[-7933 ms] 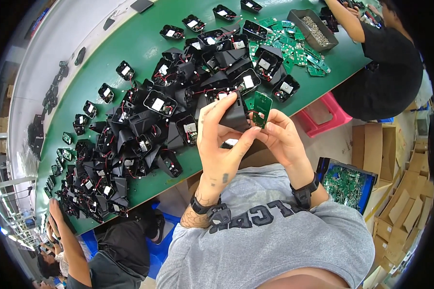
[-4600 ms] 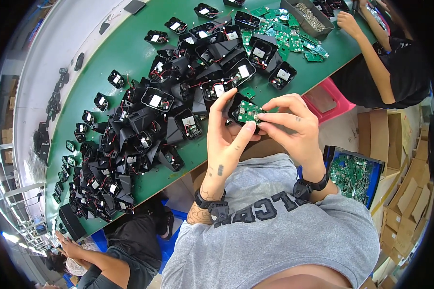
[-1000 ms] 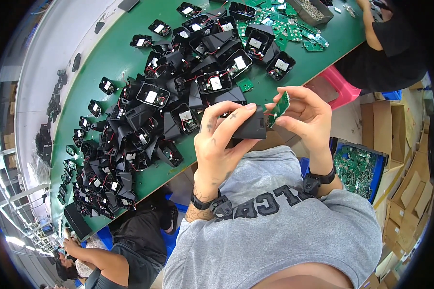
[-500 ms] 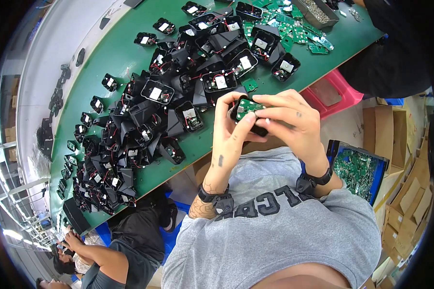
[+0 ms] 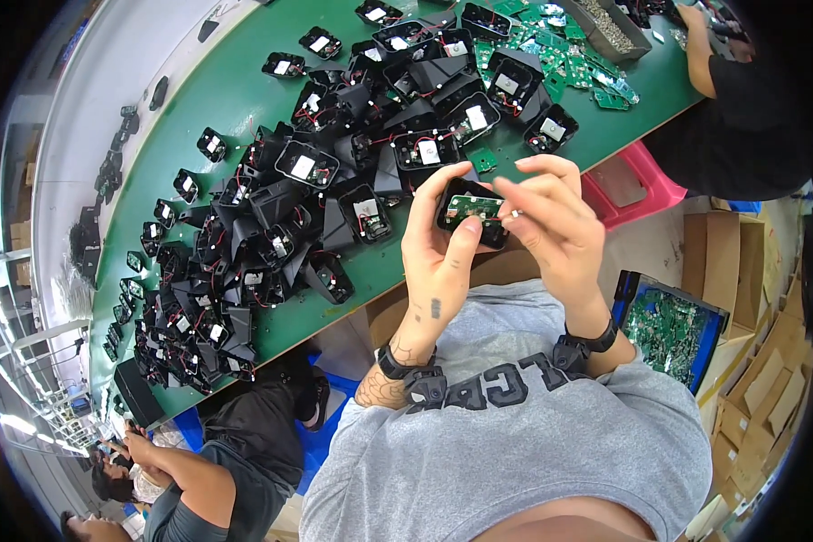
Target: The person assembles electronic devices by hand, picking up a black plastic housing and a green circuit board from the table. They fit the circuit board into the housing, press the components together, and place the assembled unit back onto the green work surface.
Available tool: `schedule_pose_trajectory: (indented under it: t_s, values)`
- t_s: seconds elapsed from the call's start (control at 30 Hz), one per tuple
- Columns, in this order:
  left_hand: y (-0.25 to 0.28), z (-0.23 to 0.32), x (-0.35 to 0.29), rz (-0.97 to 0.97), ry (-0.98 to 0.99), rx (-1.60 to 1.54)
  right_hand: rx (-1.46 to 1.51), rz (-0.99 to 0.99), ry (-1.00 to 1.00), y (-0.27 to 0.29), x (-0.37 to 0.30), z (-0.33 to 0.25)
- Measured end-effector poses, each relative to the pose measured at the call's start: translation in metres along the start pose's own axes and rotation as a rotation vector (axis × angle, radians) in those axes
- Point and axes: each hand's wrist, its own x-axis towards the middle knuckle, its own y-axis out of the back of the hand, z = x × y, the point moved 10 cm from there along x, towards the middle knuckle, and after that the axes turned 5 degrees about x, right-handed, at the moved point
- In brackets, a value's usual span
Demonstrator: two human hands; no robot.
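My left hand [image 5: 436, 257] is wrapped round a small black plastic housing [image 5: 492, 238], its open side up. Inside lies a green circuit board [image 5: 463, 207], tilted, with my left thumb pressing on its near edge. My right hand [image 5: 565, 237] is at the housing's right side, with thumb and fingertips closed about a small white wire connector [image 5: 516, 214]. A short reddish wire seems to run from it toward the board; its far end is too small to make out. Both hands are just off the green table's [image 5: 352, 330] front edge.
Many black housings [image 5: 303, 167] with white labels and red wires are heaped on the table. Green boards [image 5: 560, 54] and a tray of small metal parts [image 5: 637, 45] lie at the far right. Near me are a pink stool [image 5: 664, 190], a blue crate of boards [image 5: 709, 361] and co-workers.
My right fingers have lifted off the circuit board and now pinch the wire connector beside it. The board sits at a different angle in the housing. A co-worker's arm shows at the upper right.
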Motion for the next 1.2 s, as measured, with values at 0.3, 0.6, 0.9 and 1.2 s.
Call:
schedule_pose_trajectory:
  t_s: [0.3,0.6,0.9,1.2]
  values:
    - [0.009,0.021,0.0,0.086,-0.214,0.255,-0.061,0.011,-0.033,0.007,0.004,-0.007]
    - [0.005,0.041,-0.006,0.14,-0.378,0.552,-0.269,-0.084,-0.069,-0.003,0.006,-0.009]
    - [-0.002,0.048,-0.007,0.097,-0.44,0.667,-0.261,-0.123,-0.087,-0.005,0.006,-0.006]
    - [-0.009,0.051,-0.009,0.063,-0.449,0.718,-0.03,-0.011,-0.247,0.003,0.003,0.009]
